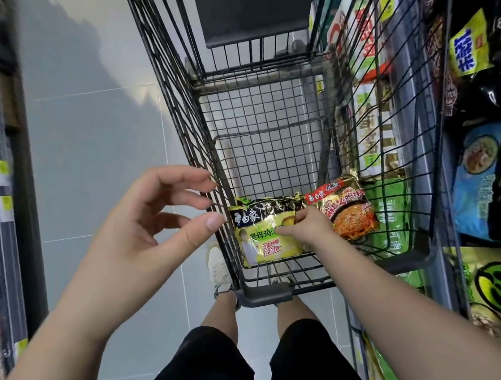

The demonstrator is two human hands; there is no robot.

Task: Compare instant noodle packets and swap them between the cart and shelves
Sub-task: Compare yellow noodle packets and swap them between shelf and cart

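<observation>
Fingers of your right grip point(310, 229) are pinching the yellow packet point(267, 246) in the cart point(172, 87), red packet point(346, 208) lying just right of it; your left grip point(139, 239) is hovering released.

Loose black shorts point(224, 372) at six o'clock, hems above the knees, bare legs beyond, white sneakers point(218, 269) nearer centre, bare forearms point(68, 331) at seven and five o'clock, short plain nails on the left grip point(151, 234)

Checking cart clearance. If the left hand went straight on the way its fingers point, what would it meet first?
Most likely the cart's wire side: the fingertips of the left hand point right at it, seemingly just short. The yellow-green noodle packet lies beyond, inside. Depth is uncertain.
</observation>
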